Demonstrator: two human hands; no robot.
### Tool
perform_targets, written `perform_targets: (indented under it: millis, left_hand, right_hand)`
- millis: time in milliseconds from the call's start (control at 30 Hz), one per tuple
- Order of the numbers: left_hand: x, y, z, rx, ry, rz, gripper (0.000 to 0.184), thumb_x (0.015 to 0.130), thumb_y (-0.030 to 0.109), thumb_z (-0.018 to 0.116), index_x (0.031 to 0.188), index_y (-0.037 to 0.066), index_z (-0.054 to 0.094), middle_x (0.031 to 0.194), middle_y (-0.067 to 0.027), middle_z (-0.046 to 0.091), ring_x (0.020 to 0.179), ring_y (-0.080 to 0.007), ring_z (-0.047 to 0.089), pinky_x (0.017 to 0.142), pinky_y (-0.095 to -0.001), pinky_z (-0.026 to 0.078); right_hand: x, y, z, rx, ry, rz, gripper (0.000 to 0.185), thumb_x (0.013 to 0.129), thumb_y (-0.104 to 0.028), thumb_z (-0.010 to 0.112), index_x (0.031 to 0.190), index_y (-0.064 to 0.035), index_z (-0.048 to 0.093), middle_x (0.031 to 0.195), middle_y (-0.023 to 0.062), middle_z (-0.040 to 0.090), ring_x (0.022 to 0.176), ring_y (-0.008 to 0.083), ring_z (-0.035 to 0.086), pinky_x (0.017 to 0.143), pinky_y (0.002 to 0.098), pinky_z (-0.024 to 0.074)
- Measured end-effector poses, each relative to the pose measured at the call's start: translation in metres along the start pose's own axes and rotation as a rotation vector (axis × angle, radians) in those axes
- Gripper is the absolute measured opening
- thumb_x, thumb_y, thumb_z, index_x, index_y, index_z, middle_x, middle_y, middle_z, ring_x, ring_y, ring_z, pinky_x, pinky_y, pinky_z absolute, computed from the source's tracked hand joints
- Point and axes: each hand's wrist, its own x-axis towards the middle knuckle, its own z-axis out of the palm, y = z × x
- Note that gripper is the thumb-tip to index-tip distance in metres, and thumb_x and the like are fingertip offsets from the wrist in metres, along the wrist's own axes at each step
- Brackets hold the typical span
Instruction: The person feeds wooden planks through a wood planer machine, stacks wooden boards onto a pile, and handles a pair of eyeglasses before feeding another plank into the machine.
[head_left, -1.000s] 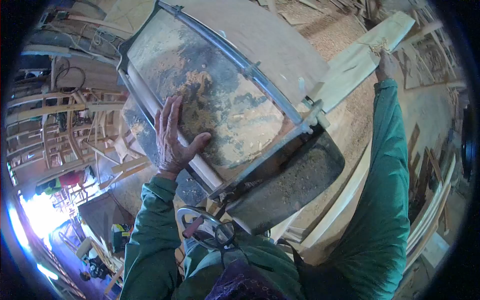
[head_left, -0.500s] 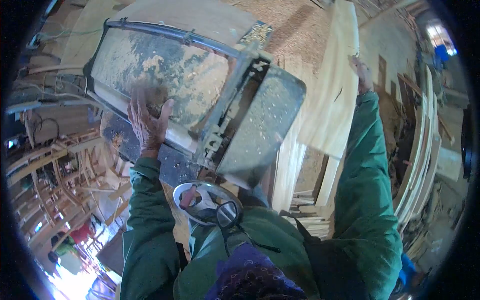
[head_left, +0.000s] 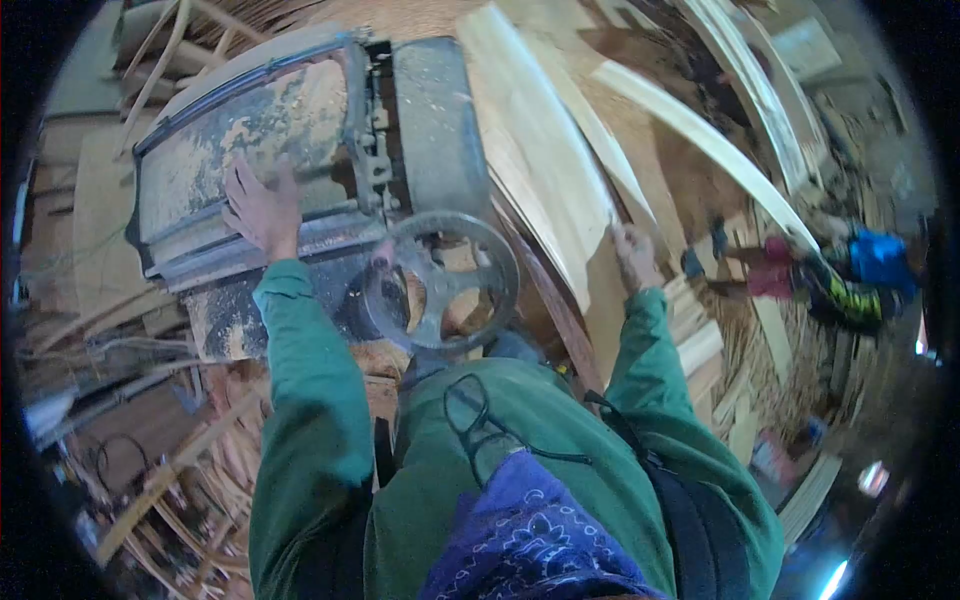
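My left hand point(head_left: 262, 208) is over the near side of a dusty planer-like machine point(head_left: 235, 150), fingers spread, with nothing held. Whether the palm presses on the cover cannot be made out. My right hand point(head_left: 637, 255) is closed on the right edge of a long pale wooden board point(head_left: 540, 130), near its close end. The board lies to the right of the machine and slants away from me. A metal handwheel point(head_left: 438, 288) with open spokes is on the machine's near side, between my arms and just before my body.
At right stands another person point(head_left: 850, 290) in dark and blue clothing, beside one end of a long curved plank point(head_left: 700, 115). More planks point(head_left: 765, 90) lean at the upper right. Wood strips point(head_left: 160, 480) pile up at lower left. Wood shavings cover the floor.
My view has turned, and the machine appears further left. My right hand is nearer my body, still on the board. Another person and a long plank have come into view at right.
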Motion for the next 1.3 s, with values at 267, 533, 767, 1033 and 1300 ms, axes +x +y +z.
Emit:
perform_targets:
  millis: [267,533,767,1033,1300]
  left_hand:
    - [-0.002,-0.028,0.017,0.001,0.01,0.199,0.072,0.095,0.063,0.048,0.15,0.017,0.041,0.15,-0.0185,0.041,0.141,-0.0357,0.036,0.112,-0.0641,0.023]
    - [0.0,-0.037,0.028,-0.026,-0.054,0.216,0.074,0.096,0.064,0.044,0.154,0.019,0.035,0.157,-0.0189,0.032,0.146,-0.0362,0.029,0.113,-0.0662,0.018]
    - [0.012,-0.046,0.02,-0.195,-0.186,0.241,0.086,0.091,0.065,0.054,0.155,0.012,0.032,0.158,-0.0183,0.033,0.147,-0.0361,0.028,0.117,-0.0567,0.02]
    - [-0.124,-0.099,-0.051,-0.458,-0.046,0.112,0.069,0.099,0.035,0.059,0.151,-0.001,0.033,0.154,-0.0252,0.035,0.142,-0.0372,0.037,0.112,-0.0456,0.037]
    - [-0.434,-0.179,-0.115,-0.401,-0.514,-0.226,0.063,0.1,0.024,0.056,0.15,-0.004,0.03,0.149,-0.0254,0.042,0.139,-0.0344,0.042,0.115,-0.0401,0.032]
  right_hand:
    - [-0.335,0.068,-0.056,-0.065,0.058,0.488,0.054,0.091,-0.048,0.064,0.079,0.0046,0.066,0.063,0.0181,0.057,0.059,0.0205,0.053,0.061,0.0411,0.0438]
    - [-0.482,0.08,-0.073,-0.132,0.07,0.713,0.057,0.092,-0.053,0.06,0.079,0.0032,0.065,0.063,0.0212,0.052,0.058,0.0254,0.05,0.06,0.0418,0.0407]
    - [-0.55,0.088,-0.092,-0.112,0.176,0.715,0.057,0.091,-0.052,0.062,0.076,0.0032,0.064,0.061,0.0158,0.053,0.059,0.0209,0.048,0.059,0.0398,0.0397]
    - [-0.605,0.142,-0.128,0.012,0.165,0.892,0.046,0.098,-0.043,0.061,0.08,-0.0006,0.066,0.07,-0.0052,0.054,0.067,0.007,0.045,0.06,0.0288,0.0386]
    - [-0.6,0.251,-0.151,-0.125,-0.065,0.695,0.049,0.093,-0.049,0.063,0.085,-0.0012,0.068,0.073,0.0175,0.06,0.068,0.0232,0.058,0.066,0.0382,0.0454]
